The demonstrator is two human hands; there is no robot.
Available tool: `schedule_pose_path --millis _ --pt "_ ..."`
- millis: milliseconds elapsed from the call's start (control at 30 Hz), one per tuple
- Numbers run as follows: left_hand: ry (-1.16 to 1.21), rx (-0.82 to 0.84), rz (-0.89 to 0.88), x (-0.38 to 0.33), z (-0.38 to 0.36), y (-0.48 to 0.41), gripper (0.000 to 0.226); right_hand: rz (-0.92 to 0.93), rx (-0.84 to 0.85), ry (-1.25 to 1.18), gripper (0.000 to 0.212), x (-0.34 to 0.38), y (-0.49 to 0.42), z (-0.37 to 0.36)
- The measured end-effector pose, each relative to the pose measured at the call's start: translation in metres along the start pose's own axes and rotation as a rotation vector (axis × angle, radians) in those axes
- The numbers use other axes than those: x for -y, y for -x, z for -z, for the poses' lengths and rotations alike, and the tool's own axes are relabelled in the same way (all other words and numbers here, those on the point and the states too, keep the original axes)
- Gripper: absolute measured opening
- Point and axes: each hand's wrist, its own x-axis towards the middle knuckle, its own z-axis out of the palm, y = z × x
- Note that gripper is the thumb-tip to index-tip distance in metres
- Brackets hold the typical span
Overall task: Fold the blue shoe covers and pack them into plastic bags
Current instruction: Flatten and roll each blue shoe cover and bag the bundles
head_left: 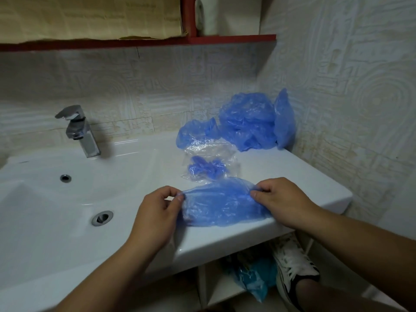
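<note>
Both hands were low in front of me, at the near edge of the bench (315, 185). My left hand (155, 212) pinched the left end of one blue shoe cover (220, 206) between the thumb and the curled fingers. My right hand (283, 201) pinched the right end in the same way. The shoe cover lay stretched out flat between them on the white surface, with its lower edge close to the rim.

Just behind it lay a clear plastic bag (209, 158) with some small blue covers already inside. Farther back, against the wall, was a loose pile of shoe covers (247, 122). The basin (56, 199) was on my left.

I judged the shoe cover to be very light, thin and soft, with no stiffness of its own. It would probably crumple easily and open again after a fold. On the glossy bench it could also slide. The two ends seemed the best places to hold, because the film is gathered there and gives the fingers something to take. A light pinch should be enough, since a hard pull might stretch or tear it. Pressing each fold flat would let the air out.
</note>
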Motion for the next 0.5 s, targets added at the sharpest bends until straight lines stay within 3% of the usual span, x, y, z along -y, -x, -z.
schedule_pose_path --millis 167,333,367,433,500 --pt "-0.276 -0.078 0.008 -0.001 -0.01 -0.016 0.011 -0.028 -0.081 0.105 0.021 0.006 -0.004 -0.008" --pt "-0.486 -0.17 0.069 0.006 -0.002 -0.024 0.024 -0.048 -0.094 0.17 0.021 0.013 -0.006 -0.011" --pt "-0.496 -0.221 0.035 0.004 -0.001 -0.021 0.027 -0.052 -0.093 0.177 0.021 0.014 -0.006 -0.012" --pt "-0.474 -0.288 -0.203 -0.005 -0.004 -0.01 0.032 -0.065 -0.086 0.181 0.021 0.015 -0.006 -0.012" --pt "-0.446 -0.126 -0.502 -0.017 -0.013 0.005 0.036 -0.072 -0.077 0.176 0.021 0.016 -0.006 -0.013"
